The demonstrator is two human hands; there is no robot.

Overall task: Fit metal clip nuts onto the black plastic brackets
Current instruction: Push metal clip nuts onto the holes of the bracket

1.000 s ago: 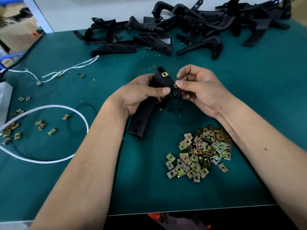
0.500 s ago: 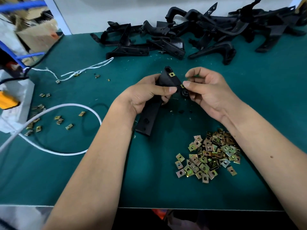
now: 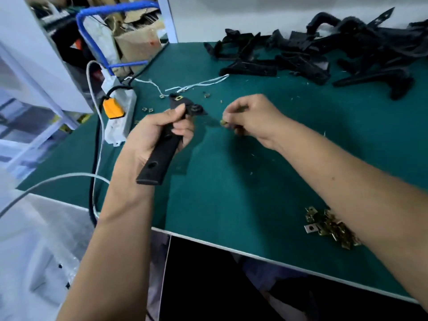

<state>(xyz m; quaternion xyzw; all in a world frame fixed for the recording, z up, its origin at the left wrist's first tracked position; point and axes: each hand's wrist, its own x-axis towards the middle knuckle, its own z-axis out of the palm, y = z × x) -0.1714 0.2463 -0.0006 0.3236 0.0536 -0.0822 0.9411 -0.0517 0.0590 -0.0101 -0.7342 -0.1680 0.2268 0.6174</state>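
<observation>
My left hand (image 3: 152, 133) grips a long black plastic bracket (image 3: 159, 158) above the green table, its far end pointing away. A brass-coloured clip nut (image 3: 178, 97) sits on that far end. My right hand (image 3: 252, 117) is a short way to the right of the bracket, apart from it, and pinches a small clip nut (image 3: 222, 122) in its fingertips. A heap of loose clip nuts (image 3: 328, 228) lies near the table's front edge, partly hidden under my right forearm.
A pile of black brackets (image 3: 324, 54) lies at the back right. A white power strip with an orange plug (image 3: 115, 112), cables and a white string (image 3: 199, 83) lie at the left, with a few stray nuts (image 3: 162, 96). The table's front edge (image 3: 254, 253) is close.
The view has swung left. My left hand carried the bracket to the left, away from my right hand. My right hand has come off the bracket and still pinches a nut.
</observation>
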